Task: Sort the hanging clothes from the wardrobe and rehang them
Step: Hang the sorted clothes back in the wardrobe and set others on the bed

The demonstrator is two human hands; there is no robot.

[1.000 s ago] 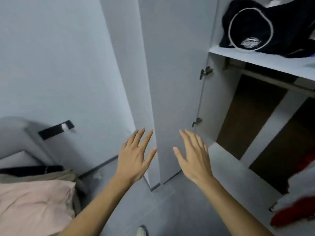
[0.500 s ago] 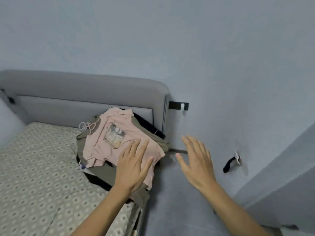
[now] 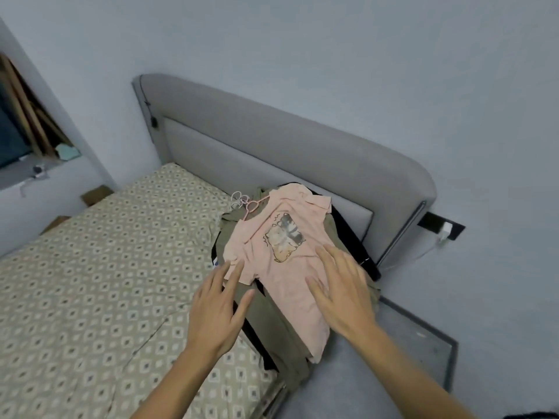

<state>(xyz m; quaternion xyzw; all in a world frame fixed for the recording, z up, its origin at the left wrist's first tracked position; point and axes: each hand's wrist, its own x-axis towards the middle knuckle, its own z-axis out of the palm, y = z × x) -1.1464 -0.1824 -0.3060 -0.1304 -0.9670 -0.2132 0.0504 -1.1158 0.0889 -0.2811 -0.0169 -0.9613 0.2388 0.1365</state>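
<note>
**Pink shirt tops the pile at the head of the bed**

Pink cotton is what I see first: a pink T-shirt (image 3: 281, 261) with a cat print on its chest lies spread on top of a heap of clothes at the far right corner of the bed (image 3: 90, 267), just in front of the grey padded headboard (image 3: 272, 137). Under it sits an olive-green garment (image 3: 272, 322), and beneath that a black garment (image 3: 354, 237) shows at the edges, running along the right side toward the headboard. A cluster of hanger hooks (image 3: 242, 201), pink and pale, pokes out at the far left end of the pile, by the shirt's collar.

My left hand (image 3: 217, 309) is spread, fingers straight and apart, at the near left edge of the pile; its fingertips reach the shirt's sleeve, though I cannot tell whether they touch the cloth or hover above it. My right hand (image 3: 341, 291) is equally flat and released, palm down over the lower part of the pink shirt, grasping nothing; contact with the fabric is likewise unclear.

Patterned bedding in beige with small diamond shapes covers the mattress to the left. On the right wall, beyond the headboard, a black wall socket (image 3: 441, 228) holds a white plug (image 3: 445, 232). A window ledge (image 3: 27, 173) shows at the far left.
</note>
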